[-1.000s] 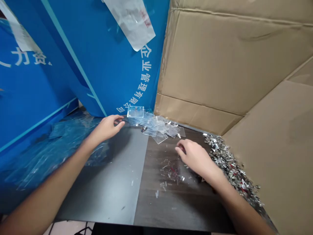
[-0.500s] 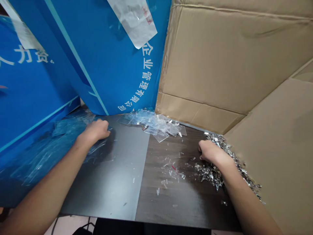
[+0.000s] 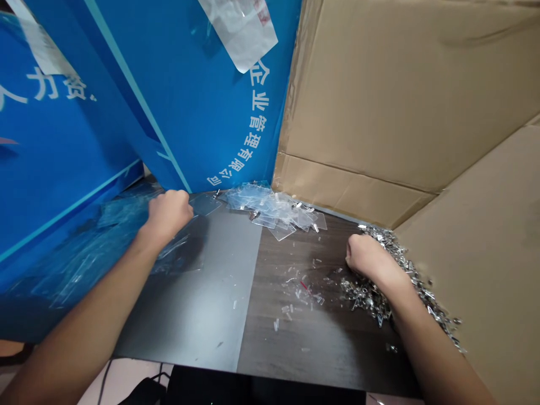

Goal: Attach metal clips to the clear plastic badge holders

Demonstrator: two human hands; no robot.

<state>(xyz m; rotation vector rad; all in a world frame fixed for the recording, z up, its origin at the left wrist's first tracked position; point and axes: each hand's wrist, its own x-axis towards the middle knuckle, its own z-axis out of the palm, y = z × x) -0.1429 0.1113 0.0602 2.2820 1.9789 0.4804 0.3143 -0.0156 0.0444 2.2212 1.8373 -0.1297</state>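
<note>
From the head view, I have my left hand over the clear plastic sleeves toward the left edge of the worktop. Its fingers are curled in, and I cannot tell whether they pinch anything. My right hand is curled at the metal clips by the right edge; its fingertips are hidden, so I cannot tell what is between them.

The sleeve pile runs slantwise from the near left toward the far edge. The clip heap stretches lengthwise along the right edge, from the far right corner toward me, its single clips pointing every way. At the middle of the far edge, the clear cards overlap in a flat heap, its long axis along that edge, one card's corner pointing at me.

A second ago, a clear holder showed above that heap's left end, with both my hands nearer the heap; now no holder stands out there, and my hands are farther apart, each over its own pile.
</note>
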